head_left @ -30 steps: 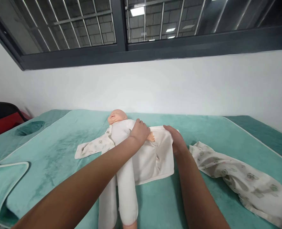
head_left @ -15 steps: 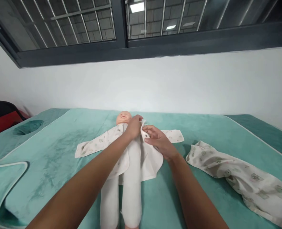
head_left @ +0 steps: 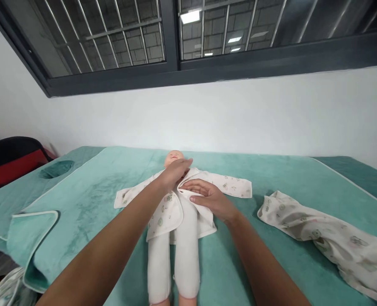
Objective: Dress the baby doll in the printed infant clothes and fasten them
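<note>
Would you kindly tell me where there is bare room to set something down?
A broad patch of the green cover lies bare left of the printed jacket and left forearm; another lies between the loose printed cloth and the wall. It is crowded at the doll's chest, where the left hand and right hand meet.

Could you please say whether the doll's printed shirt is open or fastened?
The printed shirt is open lower down, parted over the doll. Higher up, the left hand and right hand cover it: I cannot tell.
</note>
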The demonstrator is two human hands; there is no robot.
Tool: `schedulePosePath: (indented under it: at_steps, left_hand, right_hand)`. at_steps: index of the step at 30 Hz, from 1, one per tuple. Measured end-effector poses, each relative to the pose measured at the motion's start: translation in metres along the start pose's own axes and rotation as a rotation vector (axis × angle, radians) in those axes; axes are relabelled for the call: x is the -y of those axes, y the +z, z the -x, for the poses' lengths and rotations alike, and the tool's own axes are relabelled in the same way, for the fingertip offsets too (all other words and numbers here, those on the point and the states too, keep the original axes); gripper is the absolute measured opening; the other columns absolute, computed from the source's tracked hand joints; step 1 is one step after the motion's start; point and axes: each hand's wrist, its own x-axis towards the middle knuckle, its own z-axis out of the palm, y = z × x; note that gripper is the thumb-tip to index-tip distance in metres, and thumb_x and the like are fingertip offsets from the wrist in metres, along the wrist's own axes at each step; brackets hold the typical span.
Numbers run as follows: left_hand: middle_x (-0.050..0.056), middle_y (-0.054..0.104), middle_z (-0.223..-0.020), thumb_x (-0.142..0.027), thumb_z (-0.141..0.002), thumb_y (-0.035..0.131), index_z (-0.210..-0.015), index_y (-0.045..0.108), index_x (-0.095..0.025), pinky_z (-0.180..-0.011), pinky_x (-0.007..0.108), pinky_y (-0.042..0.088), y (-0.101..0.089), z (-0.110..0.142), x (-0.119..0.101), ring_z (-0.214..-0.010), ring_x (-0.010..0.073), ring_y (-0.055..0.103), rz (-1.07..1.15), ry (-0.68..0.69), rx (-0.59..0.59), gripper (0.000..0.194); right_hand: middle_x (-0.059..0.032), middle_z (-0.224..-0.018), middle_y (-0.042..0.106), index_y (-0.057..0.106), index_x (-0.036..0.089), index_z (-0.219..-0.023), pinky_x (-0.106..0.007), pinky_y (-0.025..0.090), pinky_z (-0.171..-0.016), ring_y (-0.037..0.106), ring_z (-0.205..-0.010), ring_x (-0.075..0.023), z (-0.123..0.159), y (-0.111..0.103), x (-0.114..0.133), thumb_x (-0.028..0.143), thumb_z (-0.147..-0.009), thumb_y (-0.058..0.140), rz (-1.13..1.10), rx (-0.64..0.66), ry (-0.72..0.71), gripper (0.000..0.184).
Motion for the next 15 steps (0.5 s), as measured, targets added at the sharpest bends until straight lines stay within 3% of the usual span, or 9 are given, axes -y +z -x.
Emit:
schedulePosePath:
  at_steps: [2,5,10,13,15]
  left_hand:
    - [0.008,0.069,-0.098,-0.044,-0.078,0.062,-0.108,0.063,-0.017,-0.072,0.027,0.048,-0.003,0.005,-0.003,-0.088,0.0207,0.064,-0.021,0.005,0.045,0.040]
    - [0.006,0.067,-0.105,-0.026,-0.073,0.068,-0.120,0.058,-0.021,-0.075,0.025,0.048,-0.008,0.005,-0.001,-0.094,0.0199,0.063,-0.162,0.061,0.083,0.049]
    - [0.007,0.065,-0.102,-0.008,-0.079,0.050,-0.120,0.056,-0.021,-0.079,0.029,0.046,-0.017,-0.011,0.018,-0.094,0.0205,0.061,-0.536,0.236,-0.202,0.043]
    - [0.011,0.061,-0.114,-0.011,-0.085,0.045,-0.123,0.052,-0.019,-0.083,0.034,0.044,-0.018,-0.014,0.031,-0.104,0.0245,0.057,-0.732,0.270,-0.296,0.040]
    - [0.013,0.057,-0.122,-0.021,-0.087,0.051,-0.124,0.052,-0.018,-0.088,0.036,0.043,-0.016,-0.012,0.036,-0.111,0.0272,0.051,-0.791,0.298,-0.302,0.037]
  right_hand:
    - [-0.0078,-0.128,0.061,0.062,0.023,-0.117,-0.043,0.039,-0.110,0.052,-0.127,-0.0226,0.001,0.000,0.002,0.033,-0.084,0.070,-0.006,0.017,0.018,0.036]
    - [-0.0093,-0.126,0.063,0.060,0.023,-0.120,-0.042,0.042,-0.105,0.054,-0.124,-0.0224,0.003,0.001,0.006,0.033,-0.083,0.071,-0.024,0.060,0.056,0.041]
    - [-0.0123,-0.127,0.062,0.059,0.021,-0.120,-0.037,0.048,-0.094,0.063,-0.104,-0.0175,0.006,0.009,0.009,0.028,-0.082,0.072,-0.129,0.182,0.094,0.040]
    - [-0.0141,-0.126,0.062,0.060,0.019,-0.117,-0.034,0.052,-0.083,0.067,-0.094,-0.0175,0.007,0.012,0.009,0.026,-0.080,0.074,-0.180,0.325,0.170,0.040]
    - [-0.0139,-0.124,0.062,0.061,0.018,-0.116,-0.033,0.052,-0.079,0.067,-0.091,-0.0180,0.007,0.011,0.010,0.028,-0.080,0.074,-0.163,0.340,0.190,0.039]
